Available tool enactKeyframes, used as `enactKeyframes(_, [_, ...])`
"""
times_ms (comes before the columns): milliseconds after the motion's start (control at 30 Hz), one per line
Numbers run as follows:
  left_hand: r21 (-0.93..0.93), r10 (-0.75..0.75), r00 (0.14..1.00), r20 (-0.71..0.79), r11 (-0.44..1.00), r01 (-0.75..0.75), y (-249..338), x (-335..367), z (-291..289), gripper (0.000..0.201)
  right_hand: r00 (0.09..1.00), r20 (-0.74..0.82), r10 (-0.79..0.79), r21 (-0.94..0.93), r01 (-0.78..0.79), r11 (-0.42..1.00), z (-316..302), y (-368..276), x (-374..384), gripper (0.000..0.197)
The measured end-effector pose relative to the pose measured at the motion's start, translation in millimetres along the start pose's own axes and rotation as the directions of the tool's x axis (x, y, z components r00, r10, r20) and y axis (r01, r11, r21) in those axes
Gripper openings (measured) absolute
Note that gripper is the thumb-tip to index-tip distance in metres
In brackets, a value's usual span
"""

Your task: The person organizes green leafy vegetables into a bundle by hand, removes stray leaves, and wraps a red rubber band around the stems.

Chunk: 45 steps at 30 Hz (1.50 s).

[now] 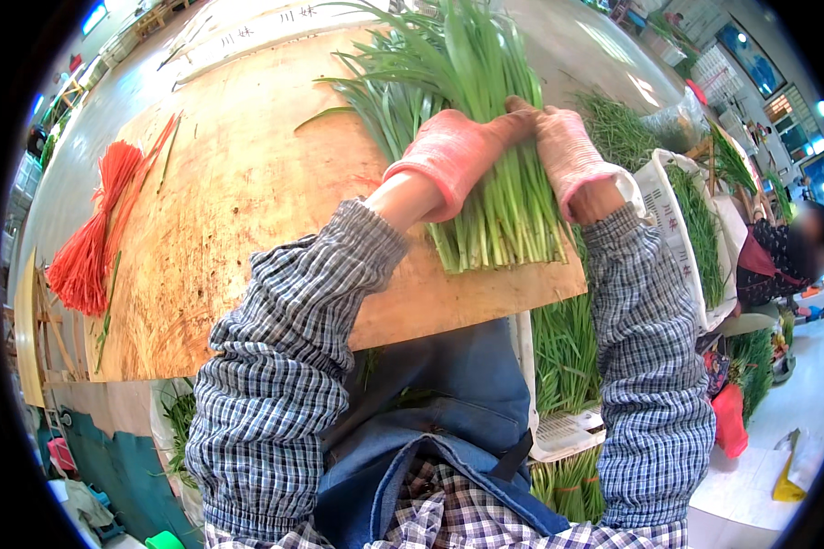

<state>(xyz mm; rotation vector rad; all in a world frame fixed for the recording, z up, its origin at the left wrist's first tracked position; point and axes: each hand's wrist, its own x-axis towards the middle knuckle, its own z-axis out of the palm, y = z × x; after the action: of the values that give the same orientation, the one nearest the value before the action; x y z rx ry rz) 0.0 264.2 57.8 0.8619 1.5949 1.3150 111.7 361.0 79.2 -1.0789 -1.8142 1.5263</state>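
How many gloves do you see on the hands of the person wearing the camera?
2. One pink glove is on the left hand, across the green leaf bundle; a paler glove is on the right hand, at its right side.

The check-sleeved left forearm [275, 366] and right forearm [650, 357] reach forward, wrists [407, 198] partly bare; the pink-gloved left hand [465, 151] and right hand [566, 146] angle inward, fingers close together.
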Motion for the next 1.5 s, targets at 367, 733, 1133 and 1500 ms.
enactKeyframes(367, [0.503, 0.049, 0.968, -0.246, 0.860, 0.084, 9, 9, -14, 0.059, 0.956, -0.222, -0.192, -0.408, 0.088, 0.909, 13, 30, 4, 0.049])
enactKeyframes(733, [0.277, -0.086, 0.980, -0.179, 0.952, 0.134, -1, 31, -35, 0.031, 0.965, 0.059, -0.256, -0.549, 0.245, 0.799, 22, 38, 8, 0.079])
enactKeyframes(1133, [0.419, 0.043, 0.951, -0.306, 0.903, 0.094, -26, -25, -50, 0.029, 0.968, 0.044, -0.247, -0.685, 0.209, 0.697, 18, 41, 11, 0.082])
enactKeyframes(1500, [0.504, 0.161, 0.961, -0.226, 0.863, -0.026, -63, -25, -70, 0.030, 0.918, 0.108, -0.382, -0.731, 0.334, 0.595, -6, 25, 14, 0.067])
